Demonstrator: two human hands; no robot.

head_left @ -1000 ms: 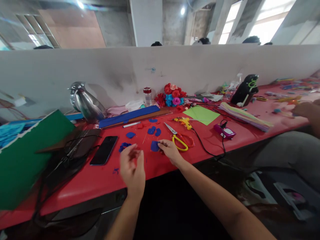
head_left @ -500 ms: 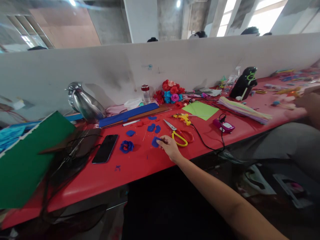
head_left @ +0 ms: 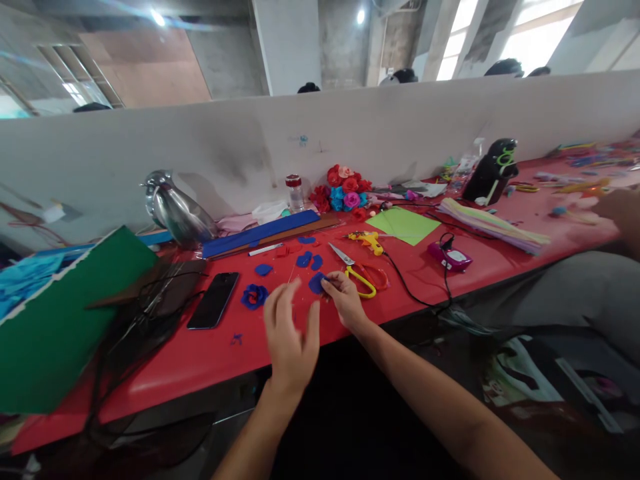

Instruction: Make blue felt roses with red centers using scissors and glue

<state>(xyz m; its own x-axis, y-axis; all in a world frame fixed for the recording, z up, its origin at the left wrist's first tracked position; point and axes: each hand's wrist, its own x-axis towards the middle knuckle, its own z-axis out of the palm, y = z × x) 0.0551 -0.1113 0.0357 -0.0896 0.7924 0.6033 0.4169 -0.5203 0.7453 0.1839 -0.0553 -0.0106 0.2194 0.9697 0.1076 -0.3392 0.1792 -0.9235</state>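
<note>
Between the fingers and thumb of my right hand (head_left: 344, 298) is a blue paper petal (head_left: 317, 283), held just above the red table. My left hand (head_left: 291, 333) is raised to the left of it, slightly blurred, fingers apart and nothing in it. Past its fingertips lies a partly formed blue paper flower (head_left: 254, 297). Several loose blue petals (head_left: 303, 259) are scattered beyond both hands. Scissors with yellow and red handles (head_left: 361, 280) lie partly open right beside my right hand, and a yellow glue gun (head_left: 369, 241) rests behind them.
A black phone (head_left: 214, 301), a steel jug (head_left: 177, 213) and a green sheet (head_left: 85, 320) are on the left. Paper flowers (head_left: 345, 190) and a light green sheet (head_left: 405, 225) stand further back. A cord runs to a purple box (head_left: 450, 257); another person's hand (head_left: 620, 207) is far right.
My left hand has come into view from below, open, beside the right one. The right hand still pinches the blue petal. The view has shifted slightly.
</note>
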